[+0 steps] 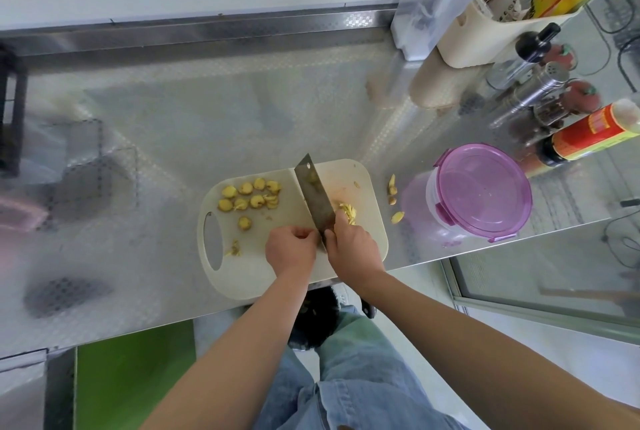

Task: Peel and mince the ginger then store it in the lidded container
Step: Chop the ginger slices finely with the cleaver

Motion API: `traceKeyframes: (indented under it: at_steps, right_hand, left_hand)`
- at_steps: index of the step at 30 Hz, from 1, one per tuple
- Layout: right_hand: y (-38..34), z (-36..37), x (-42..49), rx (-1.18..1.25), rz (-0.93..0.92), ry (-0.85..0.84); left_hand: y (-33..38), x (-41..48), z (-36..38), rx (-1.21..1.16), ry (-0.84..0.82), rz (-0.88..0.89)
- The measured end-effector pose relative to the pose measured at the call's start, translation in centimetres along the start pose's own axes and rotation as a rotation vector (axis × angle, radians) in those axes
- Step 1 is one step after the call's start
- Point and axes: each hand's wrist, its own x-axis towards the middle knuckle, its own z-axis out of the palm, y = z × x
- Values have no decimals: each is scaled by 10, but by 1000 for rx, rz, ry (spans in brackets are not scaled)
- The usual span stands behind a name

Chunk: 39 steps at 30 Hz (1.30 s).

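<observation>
Status: peeling appears complete; mincing is in progress; storage has not begun.

- Sliced ginger (249, 195) lies in a loose group on the left half of the cutting board (249, 277).
- A small heap of ginger slivers (346, 211) lies just right of the knife (317, 197), beside the blade. They are cut to strips, not yet minced.
- Peel scraps (393, 187) lie on the desk (207, 118) between the board and the container (481, 190).
- The container stands right of the board with its purple lid on. No ginger shows inside.

Right grip (349, 242): clenched round the knife handle, blade edge down on the board.

Left grip (291, 249): fingers curled at the heel of the blade. Whether it holds a piece cannot be told.

Remaining: cut the slices, mince everything, open the container, transfer, close the lid.
</observation>
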Motion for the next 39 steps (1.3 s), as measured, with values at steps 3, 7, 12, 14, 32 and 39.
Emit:
traceKeyframes:
  at_steps: [3, 7, 12, 14, 32, 39]
  right_hand:
    - [3, 0, 0, 26, -4, 22]
    - [9, -2, -8, 46, -25, 41]
    - [7, -9, -15, 25, -29, 12]
    - [4, -11, -17, 1, -23, -17]
    - [-3, -2, -13, -47, 28, -61]
    - [-1, 4, -11, -53, 11, -46]
  left_hand:
    - [-1, -1, 0, -13, 12, -1]
    - [-3, -1, 0, -35, 19, 1]
    - [-1, -5, -1, -18, 33, 8]
    - [-1, -5, -1, -16, 37, 13]
    - [2, -4, -1, 26, 13, 22]
    - [1, -3, 1, 37, 19, 36]
